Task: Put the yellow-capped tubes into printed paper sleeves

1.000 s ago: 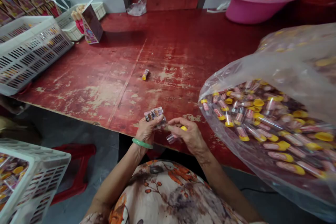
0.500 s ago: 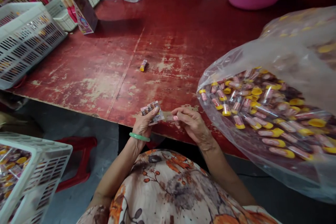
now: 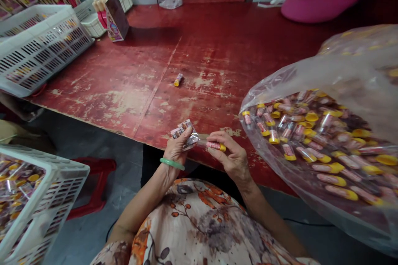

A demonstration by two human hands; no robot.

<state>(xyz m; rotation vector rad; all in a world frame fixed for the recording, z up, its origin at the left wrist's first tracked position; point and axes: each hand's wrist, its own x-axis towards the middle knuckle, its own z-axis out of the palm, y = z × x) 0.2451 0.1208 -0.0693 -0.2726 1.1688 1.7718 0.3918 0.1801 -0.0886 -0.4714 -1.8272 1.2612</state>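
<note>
My left hand [image 3: 175, 148], with a green bangle at the wrist, pinches a few small printed cards or labels [image 3: 180, 130] under its thumb; shiny clear film shows at their right edge. Just to the right, my right hand [image 3: 233, 155] holds a small clear tube [image 3: 214, 145] with pink print and a yellow cap between thumb and fingers. The tube lies sideways, its cap toward my palm. Its clear end comes close to the cards, and I cannot tell whether they touch. Another yellow-capped tube [image 3: 178, 79] lies on the red table [image 3: 149, 66] farther off.
A large clear bag [image 3: 280, 76] full of similar tubes lies on the right. A white crate [image 3: 66, 174] of tubes stands lower left, near a red stool [image 3: 101, 190]. Another white crate [image 3: 46, 49], a printed box [image 3: 116, 18] and a pink tub [image 3: 303, 4] are farther back.
The tube in my right hand is now in fuller view, with its yellow cap showing. My left hand still grips the cards. The whole view has shifted slightly.
</note>
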